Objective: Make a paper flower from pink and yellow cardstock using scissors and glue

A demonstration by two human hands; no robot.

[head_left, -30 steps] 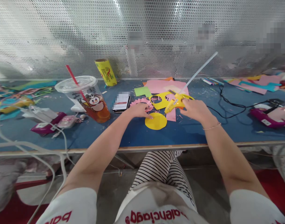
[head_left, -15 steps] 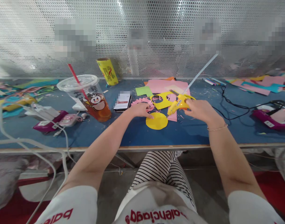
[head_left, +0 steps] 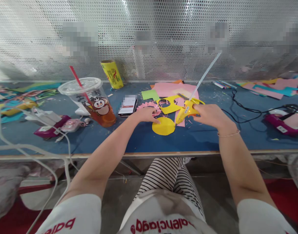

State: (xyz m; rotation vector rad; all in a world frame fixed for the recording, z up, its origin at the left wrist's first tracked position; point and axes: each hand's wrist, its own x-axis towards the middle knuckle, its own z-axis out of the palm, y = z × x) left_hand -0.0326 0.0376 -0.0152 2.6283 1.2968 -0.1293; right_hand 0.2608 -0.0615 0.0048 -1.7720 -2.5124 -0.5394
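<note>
On the blue table (head_left: 139,139), a yellow paper circle (head_left: 163,126) is pinned flat by the left hand (head_left: 146,114); a yellow glue gun (head_left: 186,110) is gripped by the right hand (head_left: 209,113), nozzle at the circle's right edge, no glue visible yet.

Paper disc (head_left: 163,126) is lying centre-table; glue gun (head_left: 186,110) sitting at its two o'clock, cup (head_left: 91,100) at nine o'clock.
</note>
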